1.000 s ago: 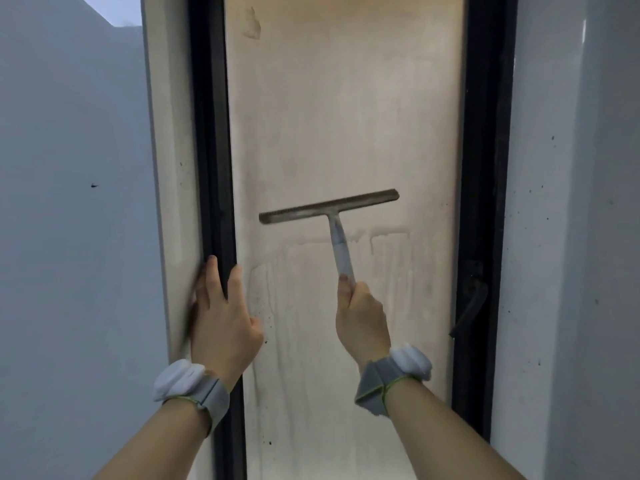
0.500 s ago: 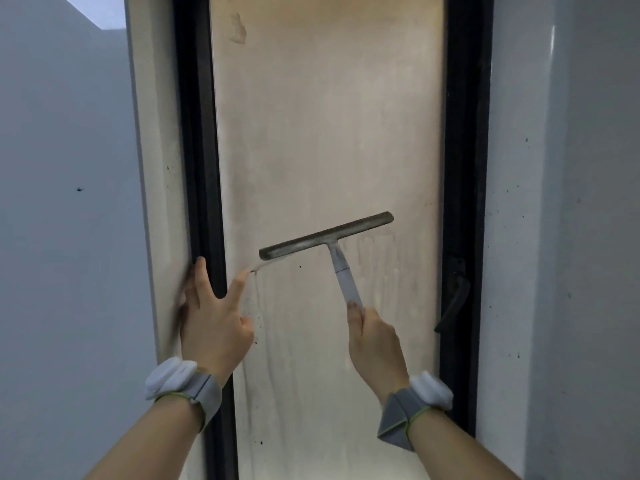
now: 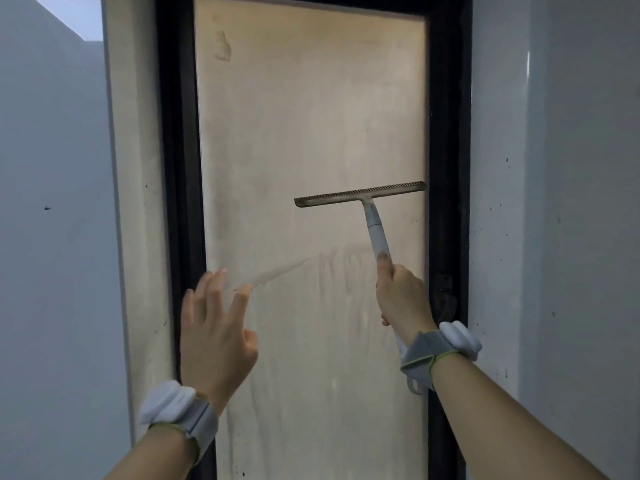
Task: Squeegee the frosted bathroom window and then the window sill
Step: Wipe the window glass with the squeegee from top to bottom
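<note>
The tall frosted window pane fills the middle of the view, set in a black frame. My right hand grips the white handle of a squeegee. Its blade lies almost level against the right half of the glass, with its right end at the frame. A slanted wet streak and drip marks run across the pane below the blade. My left hand hovers with fingers spread in front of the pane's lower left, holding nothing. The window sill is out of view.
A dark window latch sits on the right frame beside my right hand. Grey walls stand close on both sides, and a pale reveal borders the left frame. A smudge marks the pane's upper left.
The squeegee has shifted from the left-middle of the pane to its right side and sits higher. My left hand has come off the left frame and now floats in front of the glass.
</note>
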The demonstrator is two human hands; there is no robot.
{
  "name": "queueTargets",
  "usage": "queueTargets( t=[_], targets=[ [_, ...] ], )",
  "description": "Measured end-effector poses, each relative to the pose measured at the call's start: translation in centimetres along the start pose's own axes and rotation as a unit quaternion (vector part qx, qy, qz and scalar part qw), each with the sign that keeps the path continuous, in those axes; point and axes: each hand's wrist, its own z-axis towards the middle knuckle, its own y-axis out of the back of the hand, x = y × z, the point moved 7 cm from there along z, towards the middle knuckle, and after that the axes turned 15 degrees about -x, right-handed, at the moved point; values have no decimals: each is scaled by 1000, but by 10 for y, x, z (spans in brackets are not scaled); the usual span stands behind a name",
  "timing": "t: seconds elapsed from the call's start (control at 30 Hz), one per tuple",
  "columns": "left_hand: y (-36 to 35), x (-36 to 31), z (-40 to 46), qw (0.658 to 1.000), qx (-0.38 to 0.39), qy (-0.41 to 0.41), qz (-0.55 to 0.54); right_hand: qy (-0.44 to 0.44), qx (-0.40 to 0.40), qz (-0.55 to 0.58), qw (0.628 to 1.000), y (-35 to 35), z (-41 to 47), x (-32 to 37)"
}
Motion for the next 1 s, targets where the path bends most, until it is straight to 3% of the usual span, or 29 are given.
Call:
queueTargets(
  t=[0.23,1.0],
  targets=[
    [-16,-13,28,997,68,-3,-46,3,-39,-5,999,5,4,-14],
    [-25,-17,22,995,102,15,-6,-61,0,-25,998,-12,-84,-90]
  ],
)
